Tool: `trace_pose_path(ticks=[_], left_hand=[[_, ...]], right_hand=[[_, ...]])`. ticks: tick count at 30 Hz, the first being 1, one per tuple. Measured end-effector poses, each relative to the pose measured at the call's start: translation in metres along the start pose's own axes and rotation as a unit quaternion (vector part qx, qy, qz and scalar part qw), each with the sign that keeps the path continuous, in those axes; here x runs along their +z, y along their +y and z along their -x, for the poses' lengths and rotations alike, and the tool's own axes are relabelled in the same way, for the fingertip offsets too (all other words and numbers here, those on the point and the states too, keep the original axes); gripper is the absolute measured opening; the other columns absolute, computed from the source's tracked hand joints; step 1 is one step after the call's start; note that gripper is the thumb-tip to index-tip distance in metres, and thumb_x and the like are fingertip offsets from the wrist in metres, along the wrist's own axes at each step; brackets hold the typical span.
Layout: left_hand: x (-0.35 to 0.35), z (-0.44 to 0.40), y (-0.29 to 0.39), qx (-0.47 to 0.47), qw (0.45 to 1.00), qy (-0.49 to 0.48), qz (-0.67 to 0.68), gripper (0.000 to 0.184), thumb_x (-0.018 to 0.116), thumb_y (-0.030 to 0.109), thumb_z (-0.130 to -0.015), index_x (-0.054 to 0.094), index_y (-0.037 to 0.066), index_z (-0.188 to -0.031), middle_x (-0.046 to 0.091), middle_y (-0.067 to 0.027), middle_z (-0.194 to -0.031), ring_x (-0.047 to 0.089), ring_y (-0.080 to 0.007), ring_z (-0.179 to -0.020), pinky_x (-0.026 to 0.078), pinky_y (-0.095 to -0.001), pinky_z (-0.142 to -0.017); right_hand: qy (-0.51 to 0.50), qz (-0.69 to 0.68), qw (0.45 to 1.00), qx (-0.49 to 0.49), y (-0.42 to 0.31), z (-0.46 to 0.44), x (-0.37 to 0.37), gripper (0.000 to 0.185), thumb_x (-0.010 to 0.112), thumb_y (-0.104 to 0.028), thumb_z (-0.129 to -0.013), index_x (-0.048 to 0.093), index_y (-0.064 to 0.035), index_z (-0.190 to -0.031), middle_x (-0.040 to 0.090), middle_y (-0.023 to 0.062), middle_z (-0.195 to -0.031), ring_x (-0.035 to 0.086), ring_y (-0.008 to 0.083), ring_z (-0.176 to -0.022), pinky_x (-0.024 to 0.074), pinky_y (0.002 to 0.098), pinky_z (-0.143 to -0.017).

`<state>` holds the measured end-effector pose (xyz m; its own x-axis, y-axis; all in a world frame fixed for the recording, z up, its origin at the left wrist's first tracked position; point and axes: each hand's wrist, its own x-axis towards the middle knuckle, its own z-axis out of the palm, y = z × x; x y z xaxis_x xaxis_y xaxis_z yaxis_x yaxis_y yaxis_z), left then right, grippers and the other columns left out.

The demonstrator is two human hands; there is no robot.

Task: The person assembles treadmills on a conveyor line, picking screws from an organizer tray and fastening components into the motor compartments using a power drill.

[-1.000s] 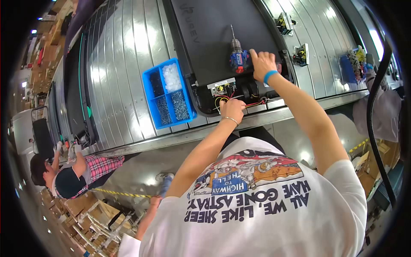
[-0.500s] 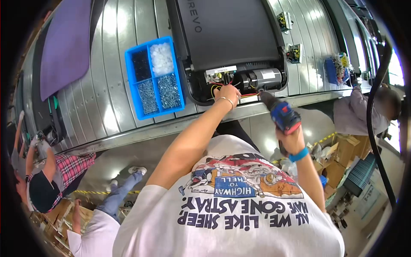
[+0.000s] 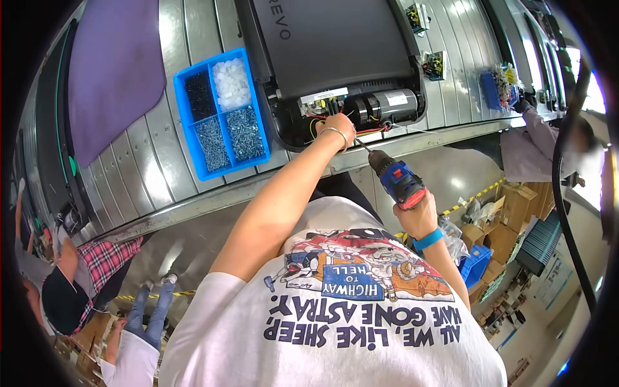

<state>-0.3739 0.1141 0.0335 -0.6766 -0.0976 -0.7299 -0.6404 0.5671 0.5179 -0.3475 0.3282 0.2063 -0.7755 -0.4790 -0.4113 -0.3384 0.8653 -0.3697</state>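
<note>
My right hand is wrapped round a blue and black power drill, whose long bit points up and left, its tip close to my left hand. The fingers of my left hand are bent together at the open end of a black machine, by its coloured wires; what they hold is hidden. A silver board with a white label lies just above that hand. To the right of it sits a black cylindrical motor.
A blue four-part tray of screws and white pieces stands left of the machine. Further left lies a purple sheet. Circuit units and a blue bin are at right. Co-workers stand on both sides; a black cable hangs at right.
The drill, lying on the machine a second ago, is now in my right hand, its bit swung towards my left hand. My left hand stays at the wires. The view has shifted.
</note>
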Motion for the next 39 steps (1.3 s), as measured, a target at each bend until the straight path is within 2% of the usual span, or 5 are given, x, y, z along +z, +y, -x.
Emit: trace_pose_path(ticks=[4, 7, 15, 22, 39], left_hand=[[-0.004, -0.008, -0.008, 0.033, 0.999, -0.019, 0.028, 0.025, 0.064, 0.02, -0.08, 0.073, 0.029, -0.102, 0.069, -0.0023, -0.105, 0.062, -0.0228, -0.104, 0.046, -0.0407, -0.087], [-0.007, 0.013, -0.005, 0.031, 0.995, 0.088, 0.027, 0.027, 0.065, 0.019, -0.078, 0.073, 0.028, -0.103, 0.069, -0.0053, -0.102, 0.064, -0.0231, -0.099, 0.046, -0.0423, -0.088], [0.02, 0.021, -0.017, 0.151, 0.959, 0.242, -0.002, 0.015, 0.061, 0.012, -0.078, 0.075, 0.014, -0.083, 0.07, -0.008, -0.081, 0.065, -0.0261, -0.079, 0.039, -0.0386, -0.078], [0.025, 0.02, -0.024, 0.185, 0.948, 0.254, -0.055, 0.018, 0.056, 0.014, -0.08, 0.074, 0.016, -0.078, 0.069, -0.0068, -0.075, 0.063, -0.0237, -0.071, 0.035, -0.0365, -0.073], [0.025, 0.014, -0.028, 0.187, 0.949, 0.245, -0.071, 0.018, 0.053, 0.012, -0.082, 0.07, 0.016, -0.076, 0.068, -0.0062, -0.074, 0.064, -0.0225, -0.074, 0.036, -0.0344, -0.076]], right_hand=[[-0.002, 0.028, 0.999, 0.035, -0.002, -0.012, 0.007, 0.022, 0.068, -0.018, -0.066, 0.064, -0.0017, -0.081, 0.064, 0.0219, -0.075, 0.062, 0.0414, -0.074, 0.0509, 0.0444, -0.068], [0.016, 0.015, 0.998, 0.064, -0.011, -0.026, 0.006, 0.024, 0.068, -0.019, -0.067, 0.063, -0.0012, -0.083, 0.064, 0.0222, -0.077, 0.062, 0.0413, -0.077, 0.0508, 0.044, -0.07], [-0.075, 0.06, 0.992, 0.085, -0.042, -0.052, -0.027, 0.028, 0.065, -0.024, -0.069, 0.063, 0.0022, -0.078, 0.065, 0.0254, -0.081, 0.062, 0.0422, -0.084, 0.0501, 0.0445, -0.079], [-0.098, 0.161, 0.977, 0.096, -0.051, -0.062, -0.024, 0.03, 0.064, -0.026, -0.071, 0.063, 0.0007, -0.084, 0.065, 0.0255, -0.088, 0.062, 0.04, -0.089, 0.0491, 0.044, -0.082], [-0.132, 0.076, 0.981, 0.117, -0.039, -0.082, -0.027, 0.034, 0.063, -0.022, -0.07, 0.061, -0.0034, -0.098, 0.065, 0.0225, -0.095, 0.06, 0.0397, -0.095, 0.0483, 0.0424, -0.084]])
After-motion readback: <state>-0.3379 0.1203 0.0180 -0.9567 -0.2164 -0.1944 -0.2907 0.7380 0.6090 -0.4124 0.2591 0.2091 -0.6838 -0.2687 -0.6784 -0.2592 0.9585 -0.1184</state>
